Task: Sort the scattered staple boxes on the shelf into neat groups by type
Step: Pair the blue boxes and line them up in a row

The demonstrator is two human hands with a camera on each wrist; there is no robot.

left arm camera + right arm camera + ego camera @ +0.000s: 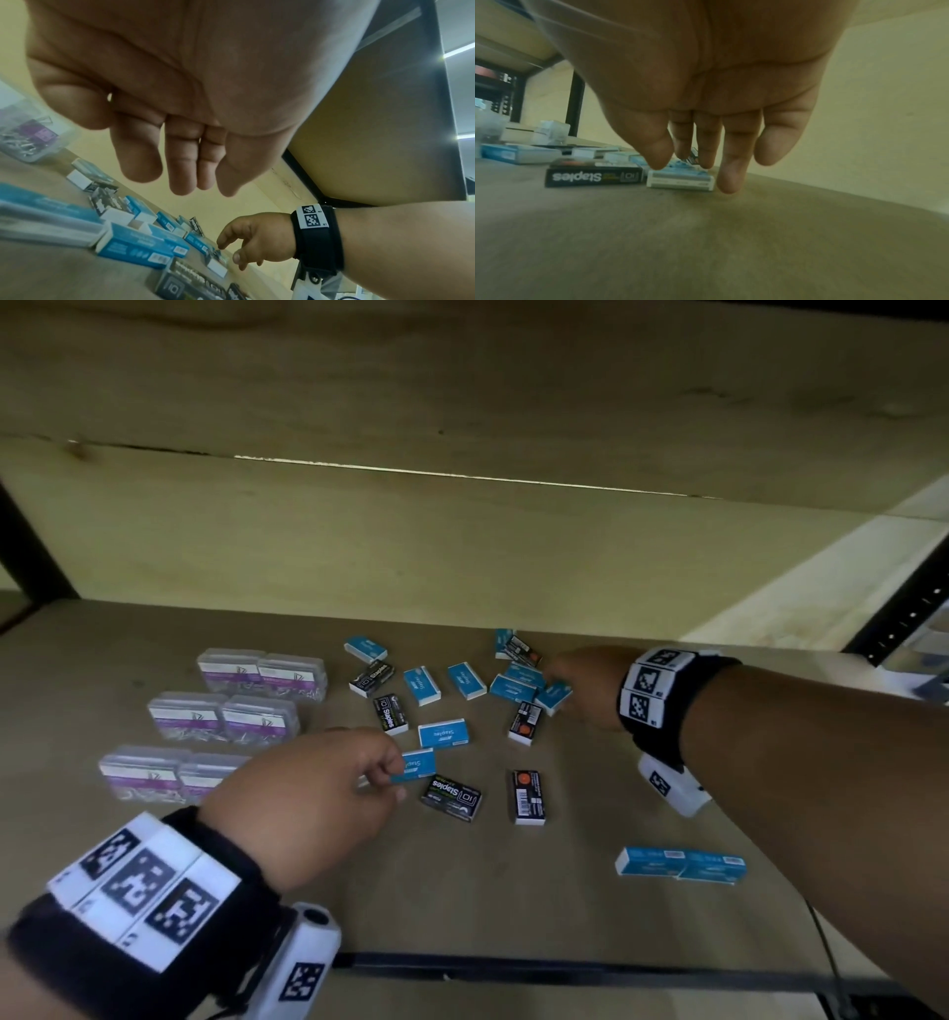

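Black box [594, 175], white "Staples" lettering

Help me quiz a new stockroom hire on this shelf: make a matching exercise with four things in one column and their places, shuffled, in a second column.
Things
1. clear purple-labelled boxes
2. pair of blue boxes
3. left hand
4. right hand

Places
A. fingertips at a lone blue box, mid-shelf
B. side by side, front right
C. rows of two, far left
D. reaching into the jumbled cluster of blue and black boxes near the back

Pairs: 1-C, 2-B, 3-A, 4-D
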